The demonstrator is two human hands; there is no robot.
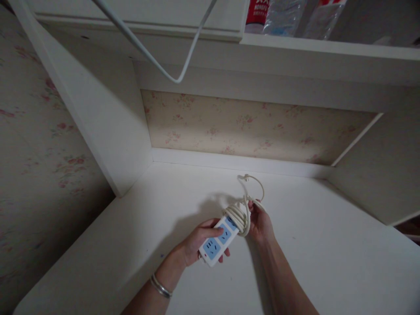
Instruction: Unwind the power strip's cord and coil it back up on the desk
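A white desk (311,262) fills the lower half of the view, boxed in by white side panels, and everything else is placed from it. Behind the desk, the back wall is papered in cream floral wallpaper (256,129), and the same paper covers the wall to the desk's left. Above the desk runs a white shelf (328,46); on it stand clear plastic bottles (284,17) and a red label (257,11) with white lettering, cropped by the frame edge and too small to read. A white cable (154,59) hangs in a loop above the desk, well clear of its surface.

Over the middle of the desk, the person holds a white power strip (218,240) with blue socket faces; no brand or writing can be made out on it. Its cream cord (241,214) is wound in several turns around the far end of the strip, with a loose loop rising toward the back of the desk.

The left hand (197,243) is closed around the near end of the strip, fingers underneath and thumb along its far side. The right hand (260,223) grips the cord bundle at the strip's far end, fingers curled into the loops. A silver bangle (160,286) sits on the left wrist, nearer the desk's front edge.
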